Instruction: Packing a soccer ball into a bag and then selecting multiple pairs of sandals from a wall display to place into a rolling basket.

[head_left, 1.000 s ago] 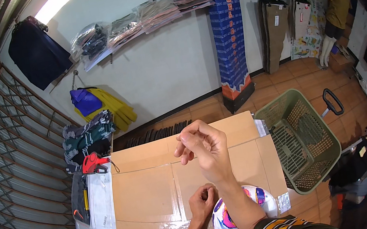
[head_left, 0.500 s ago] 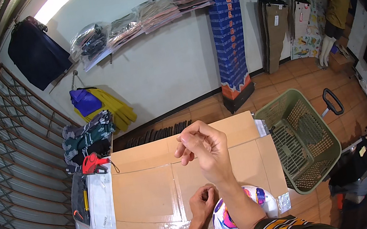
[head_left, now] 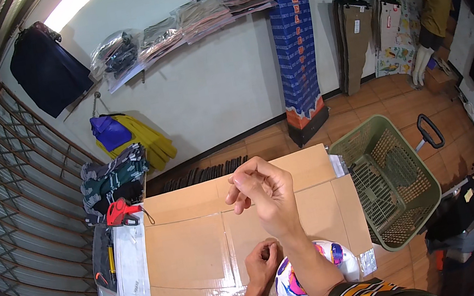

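My right hand (head_left: 262, 192) is raised above a cardboard-covered table (head_left: 188, 252), its fingers curled and the thumb close to the bent index finger. Nothing shows in it. Lower down and nearer to me, my left hand (head_left: 261, 263) is closed in a loose fist over the cardboard, also with no object visible. Under my right forearm is a white ball (head_left: 287, 282) with pink, purple and orange patches. The forearm covers its middle, and my left hand is just to its left.
A green plastic basket (head_left: 433, 191) with a black handle (head_left: 431, 131) stands right of the table. At the left edge lie a red tape dispenser (head_left: 120, 212), white plastic packets (head_left: 132, 267) and folded clothes (head_left: 112, 180). A blue pillar (head_left: 295, 46) rises behind.
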`<state>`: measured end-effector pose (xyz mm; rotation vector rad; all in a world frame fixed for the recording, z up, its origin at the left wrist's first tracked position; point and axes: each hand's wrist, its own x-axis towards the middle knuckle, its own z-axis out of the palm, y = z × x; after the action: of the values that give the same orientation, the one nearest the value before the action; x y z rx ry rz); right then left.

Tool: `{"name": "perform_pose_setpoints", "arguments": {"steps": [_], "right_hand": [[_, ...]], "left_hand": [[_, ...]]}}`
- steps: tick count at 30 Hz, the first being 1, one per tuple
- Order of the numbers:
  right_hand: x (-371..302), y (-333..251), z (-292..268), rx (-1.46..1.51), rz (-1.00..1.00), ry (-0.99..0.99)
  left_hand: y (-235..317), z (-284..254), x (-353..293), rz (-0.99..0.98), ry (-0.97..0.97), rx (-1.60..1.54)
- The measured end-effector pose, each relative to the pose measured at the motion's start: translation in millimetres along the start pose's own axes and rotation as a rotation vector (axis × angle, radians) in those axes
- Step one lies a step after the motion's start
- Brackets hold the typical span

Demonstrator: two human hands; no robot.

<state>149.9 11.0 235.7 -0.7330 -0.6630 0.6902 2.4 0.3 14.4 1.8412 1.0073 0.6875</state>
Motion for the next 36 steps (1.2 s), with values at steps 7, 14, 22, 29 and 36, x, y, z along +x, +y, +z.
{"name": "perform_pose_setpoints", "arguments": {"steps": [7,14,22,29,36], "right_hand": [[1.1,-0.4,0.6,-0.010,-0.001,0.001],[1.1,2.1,0.3,-0.003,-0.011,0.007],[-1.3,0.3,1.5,-0.038,-0.017,0.015],[-3.2,1.2,3.6,-0.108,-0.036,0.022],[-6.0,0.4,8.8,-0.139,-0.067,0.024]], "left_hand": [[3.7,-1.7,0.9,-0.005,-0.001,0.014],[8.4,-3.8,1.2,-0.028,-0.031,0.037],[8.8,-3.7,1.4,-0.024,-0.052,-0.010],[-1.1,-3.8,-0.3,-0.059,-0.095,0.004],[6.0,-9.1,0.7,-0.050,-0.102,0.001]]}}
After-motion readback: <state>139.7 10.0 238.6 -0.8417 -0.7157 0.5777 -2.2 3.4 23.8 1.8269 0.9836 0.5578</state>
